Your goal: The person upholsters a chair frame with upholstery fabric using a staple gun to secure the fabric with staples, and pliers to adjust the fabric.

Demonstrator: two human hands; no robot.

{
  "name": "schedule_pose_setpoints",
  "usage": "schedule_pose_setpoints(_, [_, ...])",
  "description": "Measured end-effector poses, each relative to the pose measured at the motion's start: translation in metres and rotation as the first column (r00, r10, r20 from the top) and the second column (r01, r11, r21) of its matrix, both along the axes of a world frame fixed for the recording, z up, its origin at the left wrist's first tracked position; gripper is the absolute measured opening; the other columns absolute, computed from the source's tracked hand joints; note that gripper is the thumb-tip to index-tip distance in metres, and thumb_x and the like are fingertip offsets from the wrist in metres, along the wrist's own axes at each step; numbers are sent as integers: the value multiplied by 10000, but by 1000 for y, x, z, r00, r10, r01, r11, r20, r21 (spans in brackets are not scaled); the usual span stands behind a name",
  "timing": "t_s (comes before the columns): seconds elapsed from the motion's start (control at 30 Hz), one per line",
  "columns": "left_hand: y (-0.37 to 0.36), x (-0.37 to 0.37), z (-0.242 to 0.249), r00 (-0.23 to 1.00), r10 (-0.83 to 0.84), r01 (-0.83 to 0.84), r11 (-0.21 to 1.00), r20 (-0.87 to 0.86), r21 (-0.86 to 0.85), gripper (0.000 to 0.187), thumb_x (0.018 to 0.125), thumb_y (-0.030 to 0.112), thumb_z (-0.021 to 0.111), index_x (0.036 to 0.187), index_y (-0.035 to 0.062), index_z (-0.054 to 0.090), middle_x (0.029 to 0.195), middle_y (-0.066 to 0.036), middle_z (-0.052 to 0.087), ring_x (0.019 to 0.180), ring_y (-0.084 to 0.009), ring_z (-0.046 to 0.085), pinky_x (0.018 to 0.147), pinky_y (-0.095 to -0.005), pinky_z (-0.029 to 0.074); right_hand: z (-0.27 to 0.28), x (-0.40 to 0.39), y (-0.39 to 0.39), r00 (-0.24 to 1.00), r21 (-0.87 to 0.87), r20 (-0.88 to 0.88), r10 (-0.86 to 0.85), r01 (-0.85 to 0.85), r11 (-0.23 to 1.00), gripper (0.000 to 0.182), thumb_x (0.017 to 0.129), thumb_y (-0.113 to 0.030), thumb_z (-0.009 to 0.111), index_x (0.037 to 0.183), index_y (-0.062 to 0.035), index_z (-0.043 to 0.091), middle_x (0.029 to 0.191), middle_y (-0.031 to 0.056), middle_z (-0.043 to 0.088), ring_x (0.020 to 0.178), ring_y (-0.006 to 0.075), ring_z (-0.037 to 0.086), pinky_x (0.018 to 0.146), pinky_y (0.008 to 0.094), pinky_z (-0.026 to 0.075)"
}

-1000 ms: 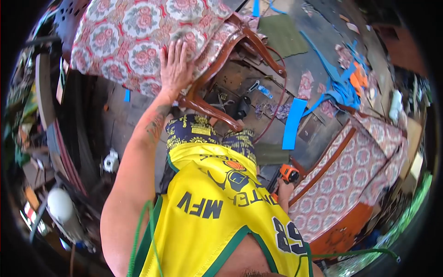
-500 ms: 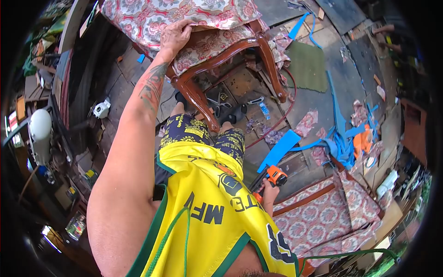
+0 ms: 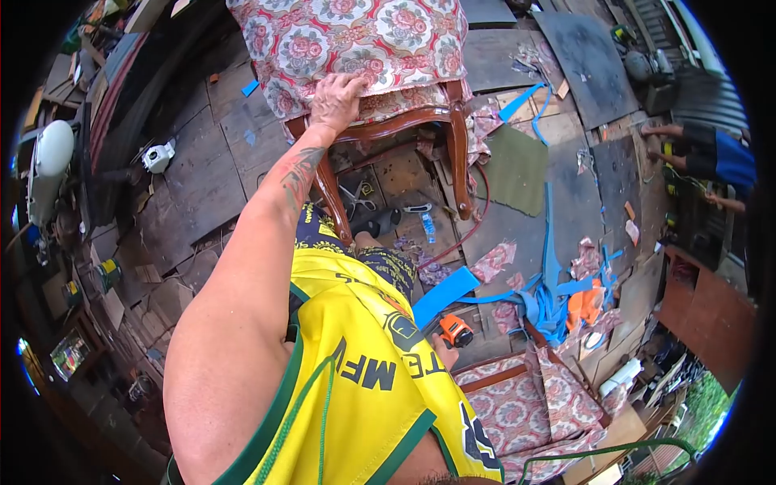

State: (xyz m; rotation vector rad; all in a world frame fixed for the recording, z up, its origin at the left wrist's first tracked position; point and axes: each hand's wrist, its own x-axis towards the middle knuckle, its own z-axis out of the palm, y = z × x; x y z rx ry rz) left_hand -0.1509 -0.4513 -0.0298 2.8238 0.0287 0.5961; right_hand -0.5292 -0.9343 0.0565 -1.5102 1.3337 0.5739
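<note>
A wooden chair [image 3: 408, 124] with a carved, glossy brown frame stands in front of me, its seat covered in floral fabric [image 3: 380, 56]. My left hand [image 3: 338, 101] is closed on the front edge of this fabric, fingers curled over it. Low on my right side, my right hand [image 3: 444, 352] grips an orange and black staple gun [image 3: 457, 330]; my shirt hides part of the hand and tool. Beneath the chair lie scissors [image 3: 356, 196] and a white-handled cutter [image 3: 418, 208].
Blue strips [image 3: 550, 303] and fabric scraps [image 3: 495, 263] are scattered on the plank floor. A floral-covered cushioned piece [image 3: 517, 412] lies at lower right. A red hose [image 3: 465, 242] curves past the chair. Another person [image 3: 703, 153] is at the far right.
My view has shifted, bringing another person into sight on the right. My left hand remains at the fabric edge, which now lies lower over the seat front. The staple gun stays in my right hand.
</note>
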Motion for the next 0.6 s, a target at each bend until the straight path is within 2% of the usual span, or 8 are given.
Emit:
schedule_pose_setpoints(0.07, [-8, 0, 5, 997, 60, -57, 996, -49, 64, 409, 828, 100, 690, 1192, 282, 730, 1128, 5, 712, 1072, -261, 639, 937, -430, 489, -1, 6, -5, 1000, -24, -5, 6, -6, 1000, 186, 895, -68, 739, 940, 3, 573, 663, 75, 582, 490, 186, 570, 437, 350, 495])
schedule_pose_setpoints(0.13, [-6, 6, 1, 996, 55, -49, 995, -71, 85, 334, 869, 170, 710, 1175, 296, 748, 1095, 17, 710, 1070, -242, 637, 929, -434, 486, -2, 11, -8, 1000, -18, 3, -5, 5, 1000, 186, 895, -67, 743, 932, 1, 573, 661, 75, 581, 492, 187, 572, 437, 351, 496])
schedule_pose_setpoints(0.2, [-3, 13, -1, 994, 16, -15, 1000, -107, 4, 243, 899, 256, 737, 1135, 301, 776, 1102, 30, 714, 1085, -222, 635, 934, -429, 485, 0, 19, -8, 1000, -10, 12, -21, 21, 1000, 186, 895, -65, 746, 924, -1, 573, 660, 75, 581, 493, 188, 574, 436, 353, 497])
schedule_pose_setpoints(0.27, [2, 18, 5, 991, 16, -20, 999, -135, -31, 185, 915, 335, 747, 1081, 275, 803, 1128, 41, 718, 1095, -218, 637, 952, -418, 488, 6, 27, -4, 998, -23, 29, -51, 52, 998, 220, 827, -88, 814, 829, -25, 603, 641, 63, 611, 509, 154, 562, 505, 336, 446])
schedule_pose_setpoints(0.4, [20, 37, 19, 976, -70, 48, 993, -208, -112, 212, 934, 344, 735, 1071, 199, 808, 1142, 17, 754, 1079, -238, 675, 982, -396, 512, -10, 18, -12, 997, 11, 29, -69, 69, 998, 219, 832, -78, 811, 862, -17, 602, 658, 73, 622, 517, 161, 572, 507, 336, 452])
schedule_pose_setpoints(0.47, [33, 52, 29, 895, -69, -159, 872, -440, -462, 247, 982, 337, 696, 1112, 152, 795, 1045, -21, 781, 970, -212, 714, 911, -395, 544, -13, 16, -12, 994, 41, 26, -102, 101, 994, 221, 832, -75, 815, 880, -16, 607, 663, 77, 627, 517, 168, 577, 507, 335, 456])
schedule_pose_setpoints(0.5, [39, 58, 34, 880, -164, -161, 779, -445, -606, 298, 1014, 342, 659, 1150, 105, 776, 965, -60, 781, 887, -186, 714, 857, -375, 556, -14, 14, -13, 994, 44, 23, -103, 102, 994, 221, 832, -75, 815, 880, -16, 607, 663, 77, 627, 517, 168, 577, 507, 335, 456])
schedule_pose_setpoints(0.6, [68, 81, 37, 816, -292, -82, 796, -499, -600, 314, 1003, 336, 673, 1164, 83, 763, 950, -73, 772, 897, -152, 695, 864, -338, 548, -20, 6, -16, 996, 57, 26, -87, 85, 995, 224, 832, -75, 818, 906, -22, 614, 668, 75, 627, 521, 170, 581, 508, 334, 458])
